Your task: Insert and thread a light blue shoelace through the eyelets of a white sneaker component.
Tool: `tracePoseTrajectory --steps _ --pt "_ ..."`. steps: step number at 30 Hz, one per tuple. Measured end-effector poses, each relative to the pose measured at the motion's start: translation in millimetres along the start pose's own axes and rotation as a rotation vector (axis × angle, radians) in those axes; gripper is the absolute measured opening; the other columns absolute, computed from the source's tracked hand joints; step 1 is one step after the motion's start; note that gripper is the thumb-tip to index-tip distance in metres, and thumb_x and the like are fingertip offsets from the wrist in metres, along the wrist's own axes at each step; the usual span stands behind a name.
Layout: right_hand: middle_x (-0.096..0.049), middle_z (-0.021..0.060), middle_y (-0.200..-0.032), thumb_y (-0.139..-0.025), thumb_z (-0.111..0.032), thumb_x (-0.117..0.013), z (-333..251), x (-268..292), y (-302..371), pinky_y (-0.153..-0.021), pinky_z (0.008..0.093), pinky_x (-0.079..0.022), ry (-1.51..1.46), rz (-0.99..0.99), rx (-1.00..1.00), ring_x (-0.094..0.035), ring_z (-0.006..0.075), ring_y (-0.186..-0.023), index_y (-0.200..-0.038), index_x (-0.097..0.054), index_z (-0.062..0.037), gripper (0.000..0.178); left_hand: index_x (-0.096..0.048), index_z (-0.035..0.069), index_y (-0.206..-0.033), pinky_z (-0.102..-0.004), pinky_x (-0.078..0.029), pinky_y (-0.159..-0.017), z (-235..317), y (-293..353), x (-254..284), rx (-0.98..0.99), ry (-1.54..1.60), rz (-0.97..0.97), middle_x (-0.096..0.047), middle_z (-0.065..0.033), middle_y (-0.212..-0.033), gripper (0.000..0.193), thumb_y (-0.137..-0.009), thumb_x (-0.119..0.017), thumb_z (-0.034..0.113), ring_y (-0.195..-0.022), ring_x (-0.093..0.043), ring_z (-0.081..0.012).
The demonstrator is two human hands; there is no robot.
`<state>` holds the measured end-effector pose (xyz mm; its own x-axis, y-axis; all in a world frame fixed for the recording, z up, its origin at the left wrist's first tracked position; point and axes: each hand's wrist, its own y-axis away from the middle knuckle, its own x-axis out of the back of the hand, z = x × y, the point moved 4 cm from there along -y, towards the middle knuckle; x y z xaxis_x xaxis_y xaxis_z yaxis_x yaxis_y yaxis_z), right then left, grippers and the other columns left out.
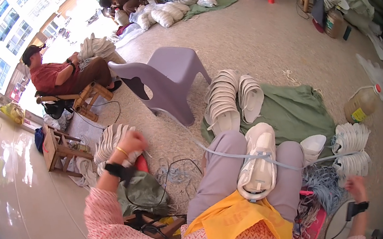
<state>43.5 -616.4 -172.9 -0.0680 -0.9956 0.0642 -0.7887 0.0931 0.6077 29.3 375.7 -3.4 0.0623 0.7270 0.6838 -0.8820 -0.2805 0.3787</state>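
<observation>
On my lap, between my thighs, rests a white shoe (256, 164). A flat grey-blue shoelace (225, 153) crosses it, one length stretching to the upper left and the other curving right. Out to the left, my left hand (131, 142) is raised near a stack of white shoe uppers (113, 143); its fingers look curled but smeared by motion. Far to the right, my right hand (355, 189) has loosely spread fingers beside a bundle of grey-blue laces (324, 183). Neither lace length visibly meets a hand. An orange cloth (236, 217) covers my waist.
White uppers (223, 108) stand stacked on a green cloth (292, 111) ahead. More uppers (351, 149) sit at right, near a jug (362, 104). A purple-grey chair (173, 73) stands ahead left. A person in red (57, 72) sits beyond; other people work farther back.
</observation>
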Motion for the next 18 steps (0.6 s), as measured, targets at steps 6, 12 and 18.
tracePoseTrajectory --steps 6,12,18 --pt "-0.075 0.0118 -0.096 -0.100 -0.007 -0.068 -106 -285 116 -0.079 0.0314 -0.062 0.005 -0.358 -0.058 -0.073 0.0177 -0.082 -0.116 -0.070 0.0054 0.020 -0.065 0.008 -0.094 -0.0236 -0.057 -0.073 76 53 -203 0.132 0.827 -0.714 -0.076 -0.0055 -0.097 0.010 -0.096 -0.075 0.006 -0.082 -0.070 -0.0097" --pt "-0.075 0.0143 -0.099 -0.102 -0.002 -0.061 -119 -355 129 -0.080 0.0310 -0.063 0.129 -0.605 0.037 -0.075 0.0190 -0.086 -0.118 -0.069 0.0109 0.022 -0.061 0.008 -0.095 -0.0244 -0.057 -0.078 110 61 -229 -0.005 0.995 -0.766 -0.076 -0.0093 -0.104 0.013 -0.098 -0.074 0.006 -0.089 -0.071 -0.0118" --pt "-0.075 0.0131 -0.094 -0.102 -0.002 -0.061 -107 -373 120 -0.073 0.0287 -0.062 0.224 -0.513 0.205 -0.075 0.0175 -0.078 -0.114 -0.071 0.0095 0.020 -0.059 0.008 -0.096 -0.0285 -0.060 -0.080 117 63 -238 0.006 0.962 -0.631 -0.076 -0.0132 -0.105 0.014 -0.098 -0.071 0.002 -0.091 -0.072 -0.0146"
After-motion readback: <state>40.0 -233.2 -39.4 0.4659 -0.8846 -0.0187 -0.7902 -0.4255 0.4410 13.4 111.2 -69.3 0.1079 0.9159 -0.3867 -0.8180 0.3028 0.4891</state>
